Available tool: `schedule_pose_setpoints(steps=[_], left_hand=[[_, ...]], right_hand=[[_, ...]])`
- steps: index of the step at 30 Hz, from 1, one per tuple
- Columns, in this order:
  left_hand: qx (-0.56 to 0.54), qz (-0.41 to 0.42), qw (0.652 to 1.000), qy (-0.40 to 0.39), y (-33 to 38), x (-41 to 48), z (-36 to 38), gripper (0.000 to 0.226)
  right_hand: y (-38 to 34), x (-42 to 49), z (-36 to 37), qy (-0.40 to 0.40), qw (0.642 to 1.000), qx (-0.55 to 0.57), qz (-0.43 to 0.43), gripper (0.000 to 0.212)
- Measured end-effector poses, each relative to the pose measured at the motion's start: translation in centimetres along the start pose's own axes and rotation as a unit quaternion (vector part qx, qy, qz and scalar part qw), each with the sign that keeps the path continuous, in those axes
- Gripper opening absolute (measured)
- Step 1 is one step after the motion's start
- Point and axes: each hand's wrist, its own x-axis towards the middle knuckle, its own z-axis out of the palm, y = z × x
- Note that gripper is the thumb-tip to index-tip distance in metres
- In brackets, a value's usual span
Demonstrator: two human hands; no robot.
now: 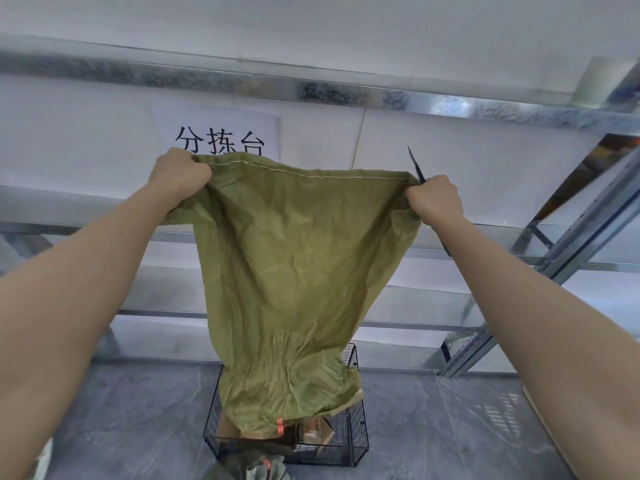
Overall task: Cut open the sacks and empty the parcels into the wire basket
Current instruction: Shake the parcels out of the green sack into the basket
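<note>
Sack (294, 265), green woven, held up inverted w/ both arms stretched fwd: stitched seam runs along the top, gathered end hangs down into wire basket (358, 429). L hand (180, 174) is fisted tight around the seam's left corner, fabric bunched under the fingers. R hand (434, 199) is clenched on the right corner and in the same fist holds a dark blade (415, 166), thin tip pointing up and slightly left; can't tell if knife or scissors, handle hidden in the fist. Sack body looks slack and creased, wrinkled hard near the bottom. Red tag (280, 425) sits at the sack's lower edge, inside the basket outline. Basket is black wire, on grey floor (114, 410), directly below the sack, in front of the wall. Parcels (315, 433) visible in the basket under and beside the sack's end, brown cartons, count unclear since fabric covers most. 2nd sack (242, 468), same green, lies crumpled on the floor just in front of the basket at bottom frame edge. White sign (214, 131) w/ black characters on the wall behind the L hand, lower part blocked by the sack. Metal rack (571, 220) on the right, near the wall.
</note>
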Motion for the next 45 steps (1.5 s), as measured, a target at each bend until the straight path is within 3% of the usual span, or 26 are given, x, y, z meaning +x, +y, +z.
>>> schedule_pose_setpoints(steps=[1, 4, 6, 11, 14, 16, 18, 21, 24, 27, 30, 33, 36, 38, 40, 42, 45], left_hand=[[0.004, 0.001, 1.000, -0.029, 0.0, -0.1, 0.0, 0.018], [0.016, -0.014, 0.992, -0.126, -0.6, 0.1, 0.1, 0.057], [0.042, -0.005, 0.992, -0.121, -0.9, 0.1, 0.3, 0.068], [0.159, 0.012, 0.984, -0.079, -0.5, -1.0, 1.5, 0.039], [0.095, -0.026, 0.989, -0.110, -0.3, -1.3, 2.3, 0.017], [-0.007, -0.069, 0.988, -0.137, -0.1, -1.5, 2.8, 0.009], [-0.158, -0.126, 0.961, -0.188, 0.2, -2.1, 3.3, 0.013], [-0.336, -0.181, 0.891, -0.246, 0.8, -3.2, 3.6, 0.020], [-0.406, -0.200, 0.854, -0.257, 1.1, -3.7, 3.9, 0.019], [-0.452, -0.216, 0.826, -0.258, 1.4, -4.3, 4.3, 0.019], [-0.515, -0.239, 0.783, -0.255, 1.5, -4.8, 4.6, 0.020], [-0.570, -0.267, 0.738, -0.242, 1.5, -5.1, 4.8, 0.017], [-0.608, -0.281, 0.706, -0.230, 1.5, -5.4, 5.0, 0.016], [-0.622, -0.287, 0.692, -0.227, 1.4, -5.6, 5.1, 0.014], [-0.618, -0.285, 0.693, -0.238, 1.4, -6.2, 4.9, 0.013], [-0.594, -0.280, 0.718, -0.232, 1.2, -6.5, 4.7, 0.014], [-0.505, -0.248, 0.810, -0.164, 0.4, -5.8, 4.9, 0.010]], right_hand=[[0.1, -0.1, 0.1, 0.003, 1.000, -0.004, 0.003, 0.004], [0.5, -0.5, 0.3, 0.002, 1.000, -0.010, 0.008, 0.008], [0.7, -0.8, 0.5, 0.001, 1.000, -0.010, 0.005, 0.010], [0.5, -1.9, 1.8, -0.017, 1.000, -0.009, 0.003, 0.007], [-0.1, -2.7, 2.7, -0.045, 0.999, -0.005, 0.007, 0.015], [-0.6, -3.3, 3.3, -0.068, 0.998, 0.007, 0.008, 0.025], [-1.2, -3.9, 3.9, -0.097, 0.995, 0.026, 0.008, 0.025], [-2.4, -5.1, 4.9, -0.167, 0.983, 0.074, 0.006, 0.016], [-3.5, -6.3, 5.7, -0.237, 0.965, 0.110, -0.020, 0.015], [-4.5, -7.4, 6.2, -0.285, 0.952, 0.096, -0.055, 0.033], [-5.4, -8.8, 6.6, -0.298, 0.949, 0.069, -0.080, 0.057], [-5.9, -10.5, 7.4, -0.301, 0.944, 0.059, -0.119, 0.062], [-5.8, -11.7, 8.7, -0.251, 0.955, 0.037, -0.151, 0.088], [-5.5, -11.9, 9.5, -0.213, 0.965, 0.017, -0.151, 0.080], [-5.3, -12.0, 9.5, -0.189, 0.971, 0.027, -0.142, 0.057], [-5.2, -12.1, 8.9, -0.181, 0.973, 0.056, -0.134, 0.035], [-4.9, -12.2, 7.6, -0.187, 0.967, 0.106, -0.136, 0.017]])
